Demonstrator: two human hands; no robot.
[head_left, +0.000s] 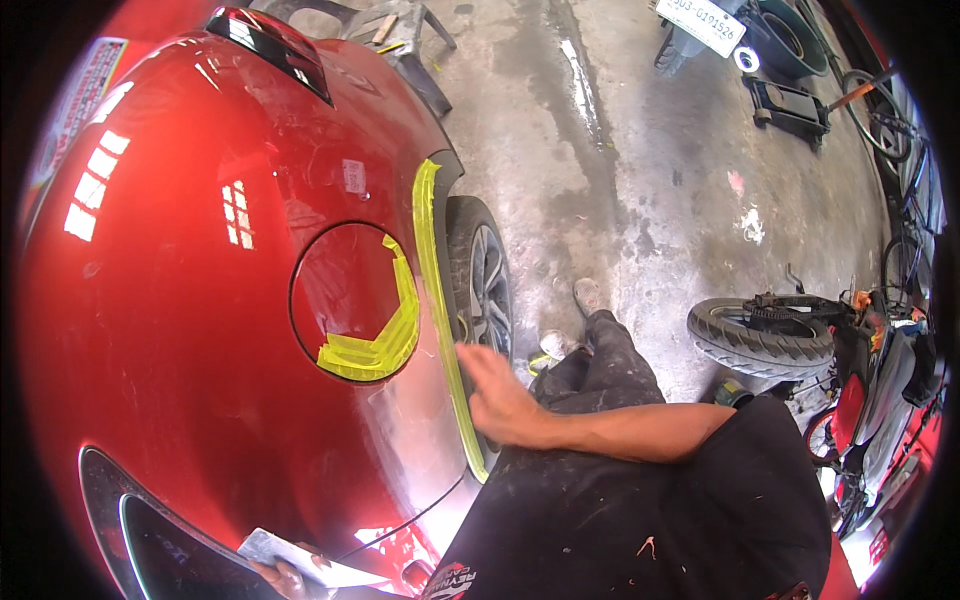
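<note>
My right hand [500,402] is at the wheel arch of a red car, its fingers stretched toward the yellow-green masking tape [430,270] along the arch edge. No tool shows in it; its fingertips are slightly blurred, so I cannot tell whether they touch. Beside it is a dull, greyish patch [400,420] on the car's panel. More tape [375,350] covers the right and lower rim of the round fuel flap [345,290]. At the lower left, my left hand [283,577] grips a flat, pale plate [315,567], partly hidden by the picture's edge.
The car's wheel [487,270] sits just beyond the arch. A grey plastic stool [420,50] stands at the far end. On the right are a motorcycle tyre [760,338], a motorcycle [870,390] and a floor jack [790,105]. A dark cable [415,518] hangs across the panel.
</note>
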